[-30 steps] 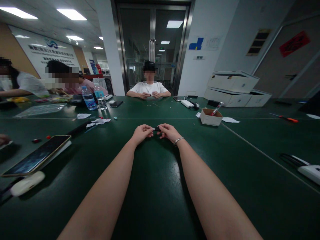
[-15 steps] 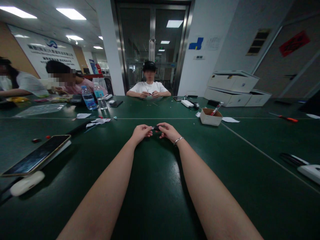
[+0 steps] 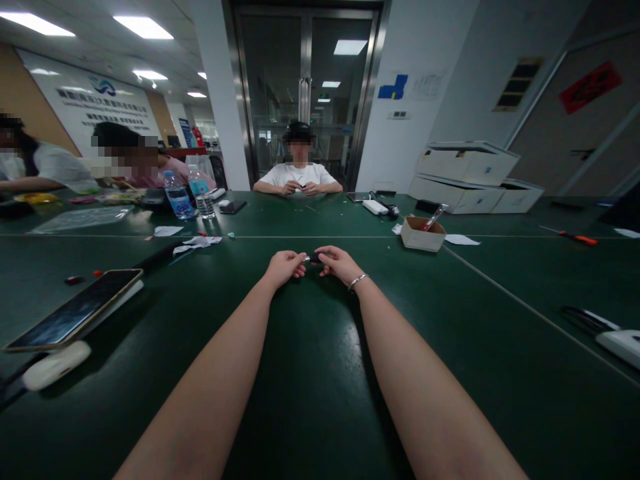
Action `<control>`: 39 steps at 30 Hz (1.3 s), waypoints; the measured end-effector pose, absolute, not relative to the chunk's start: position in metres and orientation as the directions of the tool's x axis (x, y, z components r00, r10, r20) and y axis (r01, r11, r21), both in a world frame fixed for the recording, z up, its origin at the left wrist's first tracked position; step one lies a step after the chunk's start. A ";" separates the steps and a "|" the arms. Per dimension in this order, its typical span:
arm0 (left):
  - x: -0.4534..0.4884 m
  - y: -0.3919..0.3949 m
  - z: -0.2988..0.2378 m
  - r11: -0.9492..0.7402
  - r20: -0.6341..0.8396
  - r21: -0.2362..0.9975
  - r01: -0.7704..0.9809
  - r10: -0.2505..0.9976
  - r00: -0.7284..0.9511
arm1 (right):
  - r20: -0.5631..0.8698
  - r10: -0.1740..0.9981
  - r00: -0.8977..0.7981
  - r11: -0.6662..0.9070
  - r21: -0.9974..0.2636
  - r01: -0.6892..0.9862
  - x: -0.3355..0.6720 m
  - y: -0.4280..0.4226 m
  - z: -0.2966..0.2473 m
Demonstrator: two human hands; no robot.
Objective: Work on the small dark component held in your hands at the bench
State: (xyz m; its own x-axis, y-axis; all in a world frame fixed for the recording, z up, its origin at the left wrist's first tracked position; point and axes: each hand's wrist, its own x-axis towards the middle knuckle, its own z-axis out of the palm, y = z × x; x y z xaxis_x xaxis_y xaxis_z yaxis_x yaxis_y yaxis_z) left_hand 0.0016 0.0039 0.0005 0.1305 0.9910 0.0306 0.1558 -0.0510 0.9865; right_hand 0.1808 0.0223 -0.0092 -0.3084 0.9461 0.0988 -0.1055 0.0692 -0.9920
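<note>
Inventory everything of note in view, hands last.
object: one, black and silvery, centre
phone: one, dark, left
bottles: two, clear, blue-labelled, back left
open box: one, beige, right of centre
screwdriver: one, orange-handled, far right
large boxes: three, white, back right
table: one, green, underneath
co-workers: three, in white and pink, back and left
left hand: one, bare, on object's silvery end
right hand: one, bare, on its black end

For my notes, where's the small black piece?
Head view, centre: the black piece is held between the left hand and right hand, left of the open box.
</note>
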 end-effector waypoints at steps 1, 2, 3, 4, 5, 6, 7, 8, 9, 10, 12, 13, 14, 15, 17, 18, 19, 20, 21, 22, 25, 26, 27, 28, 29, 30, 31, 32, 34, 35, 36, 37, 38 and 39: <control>0.001 0.004 0.000 -0.054 0.031 0.984 0.168 0.990 0.137 | 0.102 0.945 -0.311 0.071 -0.992 -0.108 0.181 0.022 -0.009; 0.001 0.005 -0.001 -0.059 0.034 0.982 0.180 0.989 0.143 | 0.106 0.944 -0.313 0.074 -0.991 -0.112 0.181 0.022 -0.009; 0.001 0.005 -0.001 -0.066 0.037 0.980 0.190 0.988 0.149 | 0.111 0.942 -0.317 0.077 -0.990 -0.117 0.181 0.022 -0.010; 0.001 0.005 -0.002 -0.073 0.042 0.977 0.199 0.987 0.154 | 0.115 0.940 -0.320 0.079 -0.989 -0.123 0.181 0.022 -0.010; 0.000 0.005 -0.002 -0.080 0.047 0.975 0.209 0.986 0.159 | 0.119 0.939 -0.323 0.081 -0.989 -0.127 0.181 0.022 -0.010; 0.001 0.005 -0.003 -0.084 0.049 0.972 0.218 0.986 0.162 | 0.121 0.937 -0.327 0.082 -0.988 -0.129 0.182 0.022 -0.009; 0.001 0.005 -0.003 -0.086 0.050 0.970 0.226 0.985 0.163 | 0.122 0.936 -0.329 0.082 -0.988 -0.131 0.182 0.022 -0.009; 0.001 0.005 -0.003 -0.088 0.050 0.969 0.233 0.985 0.165 | 0.120 0.937 -0.329 0.081 -0.988 -0.131 0.182 0.021 -0.009; 0.001 0.005 -0.003 -0.089 0.050 0.967 0.238 0.985 0.166 | 0.117 0.937 -0.328 0.078 -0.988 -0.131 0.182 0.021 -0.008; 0.001 0.005 -0.004 -0.091 0.051 0.967 0.240 0.984 0.169 | 0.112 0.938 -0.329 0.073 -0.989 -0.130 0.182 0.021 -0.008; 0.001 0.005 -0.003 -0.099 0.059 0.967 0.234 0.983 0.175 | 0.099 0.939 -0.328 0.060 -0.990 -0.127 0.182 0.020 -0.007; 0.001 0.005 -0.003 -0.102 0.063 0.968 0.228 0.983 0.174 | 0.091 0.941 -0.327 0.053 -0.991 -0.124 0.182 0.020 -0.007; 0.002 0.005 -0.003 -0.102 0.064 0.970 0.220 0.983 0.173 | 0.083 0.942 -0.324 0.046 -0.992 -0.121 0.182 0.020 -0.006; 0.002 0.005 -0.003 -0.100 0.064 0.972 0.211 0.983 0.171 | 0.075 0.944 -0.321 0.039 -0.992 -0.118 0.182 0.019 -0.006; 0.002 0.006 -0.003 -0.098 0.065 0.977 0.191 0.984 0.169 | 0.062 0.948 -0.312 0.026 -0.993 -0.118 0.181 0.018 -0.005; 0.002 0.006 -0.004 -0.101 0.071 0.979 0.178 0.983 0.169 | 0.057 0.950 -0.307 0.021 -0.993 -0.120 0.181 0.018 -0.004; 0.002 0.006 -0.004 -0.108 0.080 0.980 0.165 0.982 0.170 | 0.052 0.952 -0.302 0.015 -0.992 -0.122 0.181 0.017 -0.004; 0.001 0.005 -0.004 -0.118 0.090 0.981 0.153 0.981 0.173 | 0.047 0.954 -0.297 0.010 -0.992 -0.123 0.181 0.017 -0.003; 0.001 0.005 -0.004 -0.130 0.103 0.981 0.145 0.979 0.176 | 0.043 0.956 -0.290 0.007 -0.992 -0.122 0.181 0.017 -0.003; 0.001 0.004 -0.004 -0.142 0.115 0.980 0.141 0.977 0.179 | 0.039 0.958 -0.285 0.004 -0.993 -0.120 0.181 0.016 -0.002; 0.000 0.001 -0.002 -0.179 0.151 0.971 0.156 0.972 0.180 | 0.031 0.962 -0.272 0.000 -0.994 -0.113 0.180 0.015 -0.001; 0.000 0.000 -0.001 -0.194 0.165 0.968 0.162 0.971 0.176 | 0.027 0.963 -0.268 -0.003 -0.994 -0.109 0.179 0.015 -0.001; 0.000 -0.001 0.000 -0.206 0.177 0.964 0.166 0.969 0.173 | 0.022 0.964 -0.264 -0.006 -0.994 -0.105 0.179 0.015 0.000; 0.001 -0.002 0.001 -0.214 0.186 0.962 0.167 0.968 0.171 | 0.020 0.965 -0.262 -0.007 -0.995 -0.101 0.179 0.015 0.000; 0.001 -0.003 0.002 -0.214 0.186 0.963 0.163 0.968 0.171 | 0.019 0.965 -0.260 -0.007 -0.995 -0.099 0.179 0.015 0.000; 0.002 -0.003 0.003 -0.200 0.173 0.967 0.157 0.970 0.168 | 0.019 0.965 -0.261 -0.006 -0.995 -0.097 0.178 0.016 -0.001; 0.002 -0.003 0.003 -0.172 0.147 0.974 0.149 0.975 0.165 | 0.021 0.965 -0.263 -0.005 -0.995 -0.097 0.178 0.016 -0.001; 0.002 -0.002 0.003 -0.139 0.115 0.980 0.144 0.980 0.162 | 0.023 0.964 -0.265 -0.003 -0.995 -0.098 0.179 0.016 -0.002; 0.003 0.001 0.002 -0.086 0.063 0.986 0.145 0.986 0.155 | 0.022 0.962 -0.272 -0.005 -0.995 -0.096 0.179 0.017 -0.003; 0.002 0.002 0.001 -0.092 0.067 0.983 0.157 0.986 0.156 | 0.022 0.961 -0.277 -0.004 -0.996 -0.093 0.179 0.018 -0.004; 0.002 0.003 0.000 -0.108 0.083 0.980 0.167 0.985 0.151 | 0.024 0.960 -0.281 -0.002 -0.996 -0.091 0.180 0.019 -0.005; 0.002 0.004 -0.001 -0.133 0.107 0.976 0.172 0.983 0.150 | 0.027 0.958 -0.285 0.001 -0.996 -0.089 0.180 0.019 -0.005; 0.002 0.004 -0.001 -0.152 0.127 0.974 0.171 0.981 0.148 | 0.030 0.957 -0.290 0.005 -0.996 -0.089 0.180 0.020 -0.005; 0.002 0.004 -0.001 -0.154 0.131 0.975 0.162 0.981 0.145 | 0.034 0.955 -0.294 0.008 -0.996 -0.089 0.180 0.020 -0.006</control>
